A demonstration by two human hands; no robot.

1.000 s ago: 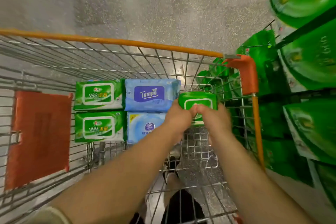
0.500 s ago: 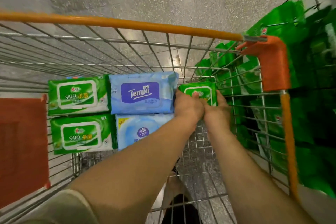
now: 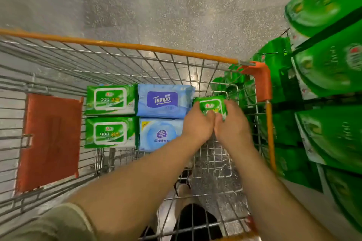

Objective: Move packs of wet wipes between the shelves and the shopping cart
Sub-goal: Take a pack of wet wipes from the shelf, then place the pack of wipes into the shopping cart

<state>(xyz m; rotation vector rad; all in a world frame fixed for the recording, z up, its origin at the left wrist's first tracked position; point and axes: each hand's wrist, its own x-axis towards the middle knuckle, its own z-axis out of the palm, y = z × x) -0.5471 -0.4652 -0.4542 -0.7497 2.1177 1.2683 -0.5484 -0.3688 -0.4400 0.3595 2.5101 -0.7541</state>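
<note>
Inside the wire shopping cart (image 3: 125,45) my left hand (image 3: 197,125) and my right hand (image 3: 233,129) together grip a small green wipes pack (image 3: 212,104), held low beside the blue Tempo pack (image 3: 162,100). Below the Tempo pack lies a light blue pack (image 3: 158,134). Two green 999 packs (image 3: 110,100) (image 3: 110,133) lie to their left on the cart floor. Much of the small pack's lower half is hidden by my fingers.
Shelves of large green packs (image 3: 329,68) stand close on the right of the cart. An orange flap (image 3: 49,141) covers the cart's left wall. An orange corner guard (image 3: 260,80) caps the right corner. Speckled grey floor lies beyond.
Both hands have carried the small green pack lower into the cart, next to the Tempo pack. The view shifted back toward the shelves on the right.
</note>
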